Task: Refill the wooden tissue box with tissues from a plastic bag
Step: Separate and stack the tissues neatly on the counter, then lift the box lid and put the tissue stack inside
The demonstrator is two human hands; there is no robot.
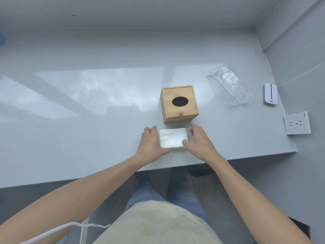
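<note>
A wooden tissue box (179, 103) with a dark oval hole in its lid stands upright in the middle of the grey table. Just in front of it lies a flat stack of white tissues (173, 138). My left hand (151, 143) lies against the stack's left edge with its fingers fairly straight. My right hand (200, 140) is at the stack's right side; its thumb touches the top of the stack and its fingers are loosely spread past the right edge. An empty, crumpled clear plastic bag (231, 85) lies to the back right of the box.
The grey table (88, 129) meets a wall at the back and on the right. By the right wall are a small white device (270, 94) and a white socket plate (297, 123). A white cable (52, 231) runs across my lap.
</note>
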